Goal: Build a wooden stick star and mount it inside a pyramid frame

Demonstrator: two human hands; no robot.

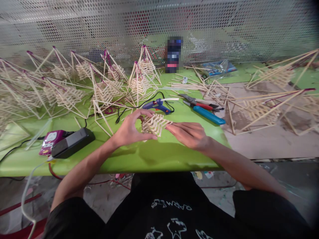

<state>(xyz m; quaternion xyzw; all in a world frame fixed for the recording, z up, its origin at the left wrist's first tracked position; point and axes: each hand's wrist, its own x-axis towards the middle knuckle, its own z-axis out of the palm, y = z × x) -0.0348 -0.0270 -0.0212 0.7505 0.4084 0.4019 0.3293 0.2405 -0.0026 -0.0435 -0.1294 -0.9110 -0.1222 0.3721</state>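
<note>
Fingers (139, 115) of the left hand (129, 130) arch into a wide C with the thumb, gripping the left side of a small stick lattice (155, 124) from its far and near faces. The right hand (191, 135) keeps its fingers pressed together and fairly straight, tips closed on the lattice's right corner; whether they pinch a separate stick there cannot be told. Both forearms slant inward over the front edge of the green desk (139, 159), and the lattice sits between the hands, near the middle of that edge.

Nearest is the black shirt (171, 189), with white line drawings and upside-down lettering that seems to include "ARM". Toward the desk's front left corner, a purple box (51, 142) with white markings too small to read touches a grey-and-black block (73, 142). Just beyond the lattice lies a blue glue gun (157, 105), a pale stick jutting from it; right of it rest red-handled cutters (203, 104) and a teal-handled tool (208, 115). Stick frames (138, 81) with purple tips crowd the left side, and others stand on a pale board (239, 146) at the right. Along the far edge, a blue packet (219, 67) bears illegible print; a pixelated upright object (173, 54) stands before the perforated screen (99, 30).
</note>
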